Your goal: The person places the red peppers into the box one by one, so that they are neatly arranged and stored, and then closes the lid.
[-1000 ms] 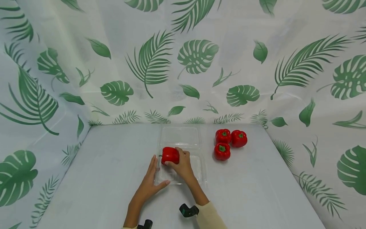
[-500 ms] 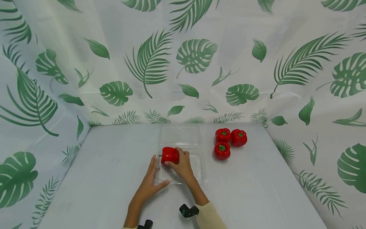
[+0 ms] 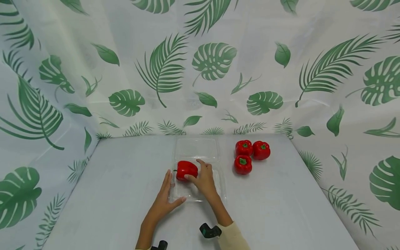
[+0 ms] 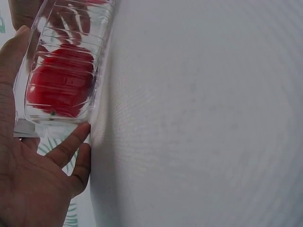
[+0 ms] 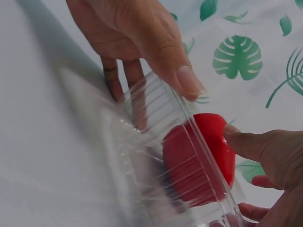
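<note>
A red bell pepper (image 3: pixel 186 169) lies on its side in the left part of a clear plastic clamshell container (image 3: pixel 217 182), its green stem toward the left wall. My right hand (image 3: pixel 207 182) is at the pepper's right end, fingers spread and relaxed, the index finger lifted away. In the right wrist view the right thumb (image 5: pixel 244 142) is right at the pepper's skin. My left hand (image 3: pixel 162 201) lies along the container's left side with straight fingers, its thumb at the near edge. Through the ribbed wall, the left wrist view shows the pepper (image 4: pixel 64 82).
Three more red bell peppers (image 3: pixel 243 165) stand in a group on the white table (image 3: pixel 265 201), right of the container. The container's lid (image 3: pixel 197 147) lies folded back toward the leaf-patterned curtain (image 3: pixel 231 114) behind the table.
My right hand has loosened from the pepper and shifted slightly right, its index finger coming off the top. The pepper has barely moved. The left hand stays in place.
</note>
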Demonstrator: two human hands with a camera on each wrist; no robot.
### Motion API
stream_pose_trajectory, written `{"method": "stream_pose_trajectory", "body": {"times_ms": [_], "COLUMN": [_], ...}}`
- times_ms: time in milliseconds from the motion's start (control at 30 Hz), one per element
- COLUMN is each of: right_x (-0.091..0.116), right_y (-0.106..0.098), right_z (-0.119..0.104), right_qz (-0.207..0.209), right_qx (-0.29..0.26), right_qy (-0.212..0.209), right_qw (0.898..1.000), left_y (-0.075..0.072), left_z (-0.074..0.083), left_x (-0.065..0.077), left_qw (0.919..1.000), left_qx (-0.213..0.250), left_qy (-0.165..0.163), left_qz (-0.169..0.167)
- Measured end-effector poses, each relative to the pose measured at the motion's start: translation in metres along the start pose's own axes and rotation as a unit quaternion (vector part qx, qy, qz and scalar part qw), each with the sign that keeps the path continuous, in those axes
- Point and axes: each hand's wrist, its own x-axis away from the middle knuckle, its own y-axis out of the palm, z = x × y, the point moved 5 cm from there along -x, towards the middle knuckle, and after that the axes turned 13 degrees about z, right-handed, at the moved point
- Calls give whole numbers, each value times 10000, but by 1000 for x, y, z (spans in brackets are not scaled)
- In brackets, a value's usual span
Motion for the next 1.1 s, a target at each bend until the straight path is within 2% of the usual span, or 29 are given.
{"method": "stream_pose_trajectory", "body": {"times_ms": [200,400,533,733,900,1100], "right_x": [-6,-16,-22,-30,-32,-35], "right_y": [-17,-45,-68,-98,-114,-119], "right_z": [-1,-2,4,20,39,65], "right_qz": [367,1144,1821,2741,3174,3083], "right_qx": [92,439,707,1080,1280,1125], "right_qy": [12,-349,-635,-882,-434,446], "right_qw": [9993,9918,9787,9515,9386,9436], "left_y": [1,2,3,4,4,3], "left_z": [0,-1,-3,-4,-4,-2], "left_x": [0,0,0,1,2,1], "left_qw": [10000,9999,9998,9997,9998,9997], "left_qx": [-2,-31,-89,-90,-97,-77], "left_qy": [-49,-135,-184,-213,-194,-218], "left_qz": [0,3,5,39,20,-6]}}
